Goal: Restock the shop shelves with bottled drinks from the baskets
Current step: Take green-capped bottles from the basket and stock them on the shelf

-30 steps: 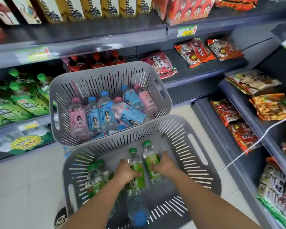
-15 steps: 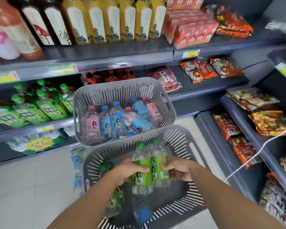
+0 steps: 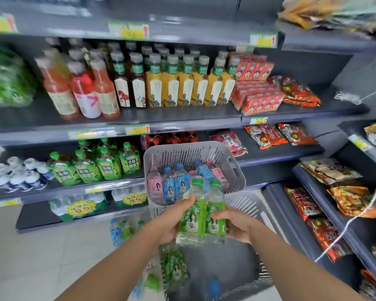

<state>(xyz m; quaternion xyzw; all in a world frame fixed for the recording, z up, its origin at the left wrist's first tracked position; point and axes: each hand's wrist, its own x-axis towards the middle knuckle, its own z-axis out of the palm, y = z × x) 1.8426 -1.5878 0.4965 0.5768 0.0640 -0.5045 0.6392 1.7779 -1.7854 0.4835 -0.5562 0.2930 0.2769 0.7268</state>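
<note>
I hold two small green-labelled bottles upright, side by side, above the near grey basket (image 3: pixel 254 205). My left hand (image 3: pixel 172 222) grips the left green bottle (image 3: pixel 193 213); my right hand (image 3: pixel 237 224) grips the right green bottle (image 3: pixel 215 211). Several more green bottles (image 3: pixel 175 268) and a blue-capped one lie in the near basket. Behind it, the far grey basket (image 3: pixel 191 153) holds pink and blue bottles (image 3: pixel 174 185).
Grey shelves (image 3: pixel 117 124) carry tall juice and tea bottles above, with green pouches and white bottles one level down. Snack packets fill the shelves on the right (image 3: pixel 345 203). A few loose bottles (image 3: pixel 117 231) lie on the tiled floor left of the baskets.
Both hands have lifted the two green bottles out of the near basket and up to the height of the far basket. My view has tilted upward, revealing higher shelves.
</note>
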